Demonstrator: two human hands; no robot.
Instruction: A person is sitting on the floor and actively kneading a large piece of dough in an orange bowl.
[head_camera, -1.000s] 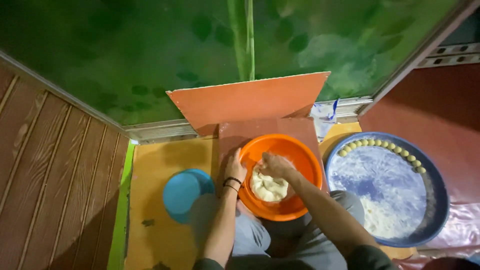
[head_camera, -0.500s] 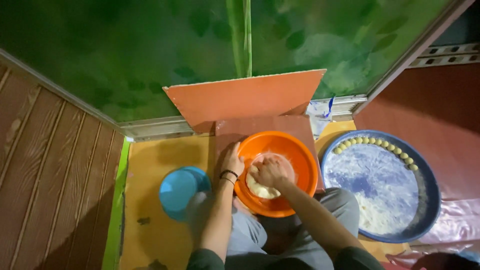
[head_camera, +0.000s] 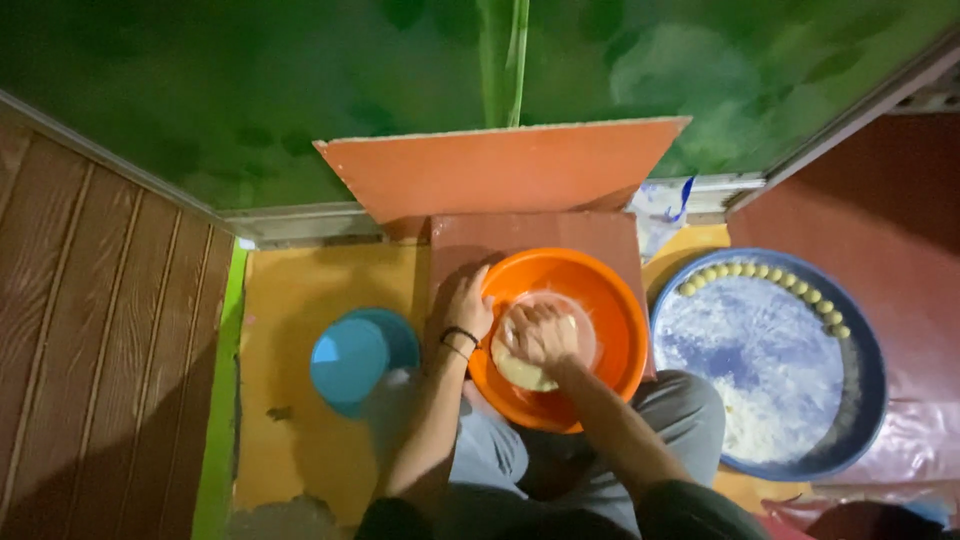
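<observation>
Currently: Kneading Dough in the Orange Basin

Position. The orange basin (head_camera: 560, 335) sits on a reddish board (head_camera: 535, 235) on the floor, directly in front of the seated person's knees. The pale dough (head_camera: 522, 368) lies in the bottom of the basin, toward the near side.

Left hand. The left hand (head_camera: 467, 310) grips the basin's left rim, with the fingers curled over the edge. A dark band circles the wrist. This hold steadies the basin.

Right hand. The right hand (head_camera: 540, 335) rests on top of the dough, fingers bent and close together, knuckles up, pressing into the mass. It is not possible to tell from this view whether the fingertips are buried in the dough.

Recommended technique (judgement):
1. Keep the rim hold firm so the basin does not slide or tip on the board.
2. Press down with the knuckles and the heel of the hand, then fold the dough back toward the centre.
3. Keep the dough low in the basin, away from the wall, to prevent spill.

Surroundings. A blue bowl (head_camera: 362, 358) stands just left of the person's left forearm. A wide blue tray (head_camera: 860, 400), dusted with flour and holding a row of small dough balls (head_camera: 765, 278) along its far rim, lies to the right.
</observation>
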